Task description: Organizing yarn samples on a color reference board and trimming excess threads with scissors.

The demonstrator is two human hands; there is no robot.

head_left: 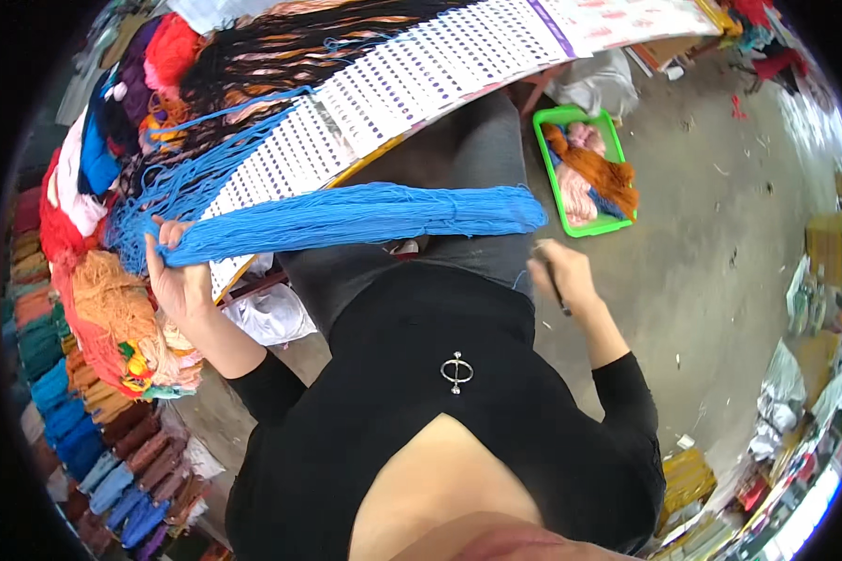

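A long skein of bright blue yarn (374,213) stretches across in front of me, above my lap. Its left end is gripped in my left hand (183,271), fingers wrapped round the strands. The skein's looped right end reaches out over my thigh. Just below that end, apart from it, my right hand (575,276) is closed round a slim dark tool (554,280); its kind is too blurred to tell. Loose blue strands (159,192) lie on the table beside my left hand, by a white card sheet (299,150) with rows of dark dots.
Black and orange yarn strands (253,65) cover the table's far left. Red, white and peach yarn bundles (112,290) hang at its left edge. A green plastic basket (550,178) with brown, pink and blue yarn stands on the floor right. Stacked coloured skeins (75,421) lie lower left.
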